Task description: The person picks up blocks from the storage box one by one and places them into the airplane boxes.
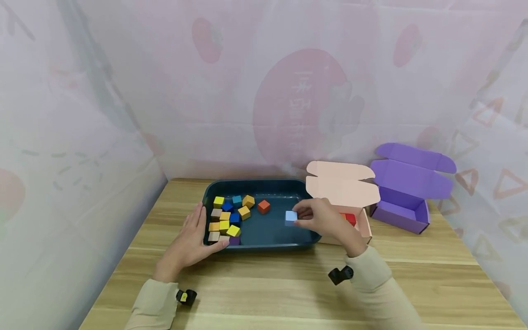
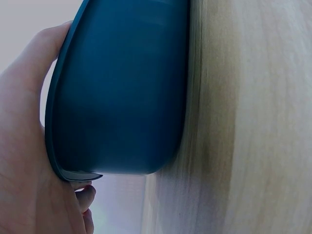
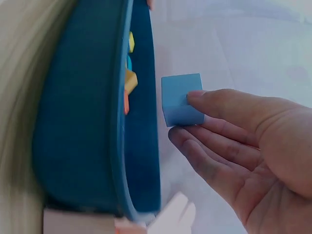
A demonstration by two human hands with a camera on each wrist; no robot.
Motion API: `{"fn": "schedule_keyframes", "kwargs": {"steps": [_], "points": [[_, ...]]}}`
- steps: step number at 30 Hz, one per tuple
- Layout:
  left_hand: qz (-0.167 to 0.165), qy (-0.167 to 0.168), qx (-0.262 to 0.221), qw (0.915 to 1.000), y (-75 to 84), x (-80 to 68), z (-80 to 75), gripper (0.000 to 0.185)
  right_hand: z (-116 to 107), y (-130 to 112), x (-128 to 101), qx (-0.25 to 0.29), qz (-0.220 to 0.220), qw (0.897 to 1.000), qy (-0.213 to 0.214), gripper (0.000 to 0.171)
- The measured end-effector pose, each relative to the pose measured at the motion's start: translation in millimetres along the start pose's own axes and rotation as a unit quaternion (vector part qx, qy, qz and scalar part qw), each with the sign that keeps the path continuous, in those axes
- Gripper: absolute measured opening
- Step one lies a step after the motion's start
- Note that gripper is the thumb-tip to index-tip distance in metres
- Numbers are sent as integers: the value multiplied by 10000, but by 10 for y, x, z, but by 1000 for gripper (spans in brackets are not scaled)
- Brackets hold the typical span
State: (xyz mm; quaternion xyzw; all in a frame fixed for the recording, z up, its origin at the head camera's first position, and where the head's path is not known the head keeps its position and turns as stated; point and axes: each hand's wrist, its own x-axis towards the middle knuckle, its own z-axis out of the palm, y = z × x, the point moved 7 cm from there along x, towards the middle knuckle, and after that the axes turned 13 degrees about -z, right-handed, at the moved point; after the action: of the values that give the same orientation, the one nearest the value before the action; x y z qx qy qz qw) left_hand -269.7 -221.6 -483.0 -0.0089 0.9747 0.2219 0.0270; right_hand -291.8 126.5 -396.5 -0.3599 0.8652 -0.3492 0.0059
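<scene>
A pale fabric backdrop (image 1: 231, 146) printed with faded pink shapes rises beyond both hands' fingertips, and a wood-grain table (image 1: 280, 293) spreads beneath them. The left hand (image 1: 187, 243) lies at the left end of a dark teal tray (image 1: 264, 233), its fingers extended along the rim, its thumb stretched over the near edge; they are spread against the tray, not clenched. Just right of those fingers, inside the tray, sits a cluster of cubes (image 1: 224, 224) in yellow, orange, blue and pale tones, with a purple cube (image 1: 234, 240) close to the thumb tip.

The right hand (image 1: 323, 219) pinches a light blue cube (image 1: 291, 216) between thumb and fingertips, above the tray. To the left of these fingertips and slightly farther off, an orange-red cube (image 1: 263, 206) rests on the tray floor. To their right stands an open peach box (image 1: 342, 190), partly hidden behind the hand, with red blocks (image 1: 350, 219) inside. Farther right of the same fingers is an open purple box (image 1: 412, 178).
</scene>
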Motion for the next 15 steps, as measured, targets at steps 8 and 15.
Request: {"fn": "schedule_keyframes", "kwargs": {"steps": [8,15], "points": [[-16,8,17,10000,4,-1,-8,130,-323,158,-263,-171,109,9996,201,24],[-6,36,60,10000,11,-17,-8,128,-533,331,-547,-389,265,9985,293,31]]}}
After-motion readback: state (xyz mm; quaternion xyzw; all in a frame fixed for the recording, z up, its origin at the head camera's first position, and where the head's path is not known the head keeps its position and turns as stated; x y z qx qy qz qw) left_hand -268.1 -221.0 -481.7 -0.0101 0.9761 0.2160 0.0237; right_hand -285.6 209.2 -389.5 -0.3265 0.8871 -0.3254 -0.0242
